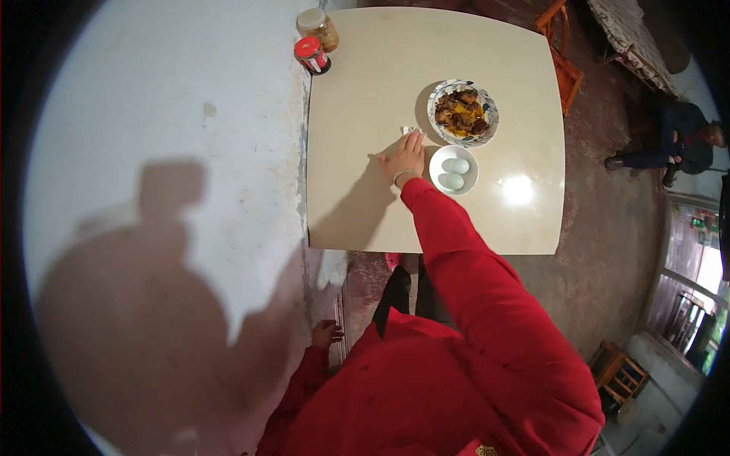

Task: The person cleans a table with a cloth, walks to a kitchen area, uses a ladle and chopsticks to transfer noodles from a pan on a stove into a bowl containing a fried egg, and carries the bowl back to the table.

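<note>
My right hand (406,157) lies palm down on the cream tabletop (365,91), pressing on a piece of white tissue or cloth (407,130). Only a bit of the white material shows past the fingertips. Just right of the hand stands a white bowl (434,178) holding two pale eggs (456,166). Beyond it sits a patterned plate (493,108) with dark, saucy cooked food (462,112). Low by the wall, away from the table, hangs my left hand (326,333), its fingers loosely bent and nothing visible in them.
A red-lidded jar (311,55) and a larger clear jar (319,28) stand at the table's far left corner, against the white wall (251,114). An orange wooden chair (564,80) is beyond the right edge. A person (684,139) sits farther right.
</note>
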`<state>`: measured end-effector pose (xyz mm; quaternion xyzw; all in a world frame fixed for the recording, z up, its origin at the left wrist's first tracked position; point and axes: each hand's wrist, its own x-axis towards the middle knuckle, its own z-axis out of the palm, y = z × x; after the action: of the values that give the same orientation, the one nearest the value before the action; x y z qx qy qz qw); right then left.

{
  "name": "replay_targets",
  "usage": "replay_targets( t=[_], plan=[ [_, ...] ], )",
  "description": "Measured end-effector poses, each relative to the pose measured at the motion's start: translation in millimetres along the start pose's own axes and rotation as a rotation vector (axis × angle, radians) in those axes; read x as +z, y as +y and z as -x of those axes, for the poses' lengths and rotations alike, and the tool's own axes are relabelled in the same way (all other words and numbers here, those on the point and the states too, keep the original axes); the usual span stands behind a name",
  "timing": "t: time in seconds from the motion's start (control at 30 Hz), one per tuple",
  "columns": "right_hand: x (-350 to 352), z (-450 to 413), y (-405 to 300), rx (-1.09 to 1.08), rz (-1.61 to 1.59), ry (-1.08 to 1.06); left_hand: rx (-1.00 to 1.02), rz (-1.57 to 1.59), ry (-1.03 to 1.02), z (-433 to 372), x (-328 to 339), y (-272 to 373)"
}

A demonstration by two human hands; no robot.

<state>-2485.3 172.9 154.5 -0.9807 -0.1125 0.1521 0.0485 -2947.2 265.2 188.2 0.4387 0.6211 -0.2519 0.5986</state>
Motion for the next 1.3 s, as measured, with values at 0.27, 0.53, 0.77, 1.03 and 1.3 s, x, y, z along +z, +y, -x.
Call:
replay_targets(
  t=[0.27,0.53,0.77,1.03,1.3],
  plan=[
    [-19,-85,1,-0.082,0.047,-0.024,-0.060,0.083,0.015,5,14,-7],
    [-23,-57,-12,-0.323,0.168,-0.133,0.015,0.067,0.008,11,15,-5],
    [8,77,24,-0.601,0.154,-0.220,0.025,-0.065,-0.052,11,12,9],
    [38,188,116,-0.605,0.129,-0.173,0.108,-0.144,-0.068,-10,19,31],
    [31,215,198,-0.301,0.069,-0.241,0.189,-0.228,-0.156,-5,46,58]
  ],
)
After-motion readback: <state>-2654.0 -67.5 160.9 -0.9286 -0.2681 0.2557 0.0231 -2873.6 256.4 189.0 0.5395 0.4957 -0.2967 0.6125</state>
